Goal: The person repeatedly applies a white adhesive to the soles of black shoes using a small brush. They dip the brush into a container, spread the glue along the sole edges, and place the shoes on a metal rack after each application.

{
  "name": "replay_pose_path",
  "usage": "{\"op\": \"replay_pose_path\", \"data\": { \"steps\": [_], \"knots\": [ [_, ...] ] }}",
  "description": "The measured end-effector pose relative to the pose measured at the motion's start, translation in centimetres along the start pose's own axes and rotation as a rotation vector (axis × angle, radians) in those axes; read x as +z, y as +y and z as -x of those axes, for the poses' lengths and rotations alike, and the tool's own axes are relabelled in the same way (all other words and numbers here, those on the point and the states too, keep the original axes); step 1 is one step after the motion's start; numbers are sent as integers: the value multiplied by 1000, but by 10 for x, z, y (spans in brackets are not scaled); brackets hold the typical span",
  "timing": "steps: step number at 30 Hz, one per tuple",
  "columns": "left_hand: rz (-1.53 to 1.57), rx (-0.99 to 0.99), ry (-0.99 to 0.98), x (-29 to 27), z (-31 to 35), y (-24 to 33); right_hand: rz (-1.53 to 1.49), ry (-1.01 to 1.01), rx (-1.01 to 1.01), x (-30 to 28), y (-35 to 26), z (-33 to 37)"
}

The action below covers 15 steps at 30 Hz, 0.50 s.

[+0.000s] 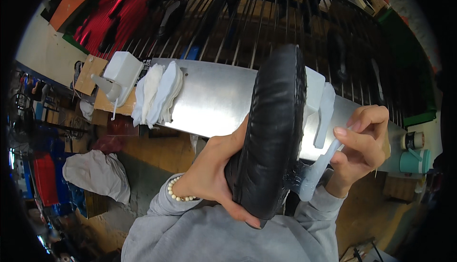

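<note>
My left hand (pixel 212 162) grips a black, puffy shoe (pixel 273 133) by its lower end, thumb beneath and fingers mostly hidden behind it. The shoe stands on end, its sole side turned to the right. Between the thumb and fingers of my right hand (pixel 364 140) is a thin, pale bluish insole (pixel 316 174). Its lower end hangs beside the shoe's lower right edge, where something clear and shiny shows; whether they touch I cannot tell. Another pale insole piece (pixel 325 114) lies on the metal table behind, next to a white block-shaped container (pixel 314 88), partly hidden by the shoe.
A stack of white insole pieces (pixel 162 93) sits on the metal table (pixel 209 90), left of the shoe. Beside it stands a white dispenser (pixel 121 74). Beyond runs a rack of metal rollers (pixel 243 33) carrying dark shoes. A turquoise jug (pixel 412 161) stands at far right.
</note>
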<state>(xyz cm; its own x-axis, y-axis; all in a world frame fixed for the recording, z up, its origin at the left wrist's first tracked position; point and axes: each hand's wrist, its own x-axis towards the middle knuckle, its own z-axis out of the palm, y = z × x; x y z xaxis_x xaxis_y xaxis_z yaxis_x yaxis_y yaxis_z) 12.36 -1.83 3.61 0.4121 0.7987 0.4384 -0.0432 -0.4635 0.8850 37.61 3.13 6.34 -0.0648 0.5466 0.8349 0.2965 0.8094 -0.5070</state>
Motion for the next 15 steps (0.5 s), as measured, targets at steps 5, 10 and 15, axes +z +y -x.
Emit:
{"op": "replay_pose_path", "data": {
  "steps": [5, 10, 15],
  "knots": [
    [112, -76, -4, 2, 0, -1, -27, -67, -94, -3, 1, -6],
    [217, -56, -15, 5, -4, 3, -46, -152, -174, -10, 5, -13],
    [254, 46, -20, 4, -8, 3, -72, -192, -263, -14, 11, -16]
  ]
}}
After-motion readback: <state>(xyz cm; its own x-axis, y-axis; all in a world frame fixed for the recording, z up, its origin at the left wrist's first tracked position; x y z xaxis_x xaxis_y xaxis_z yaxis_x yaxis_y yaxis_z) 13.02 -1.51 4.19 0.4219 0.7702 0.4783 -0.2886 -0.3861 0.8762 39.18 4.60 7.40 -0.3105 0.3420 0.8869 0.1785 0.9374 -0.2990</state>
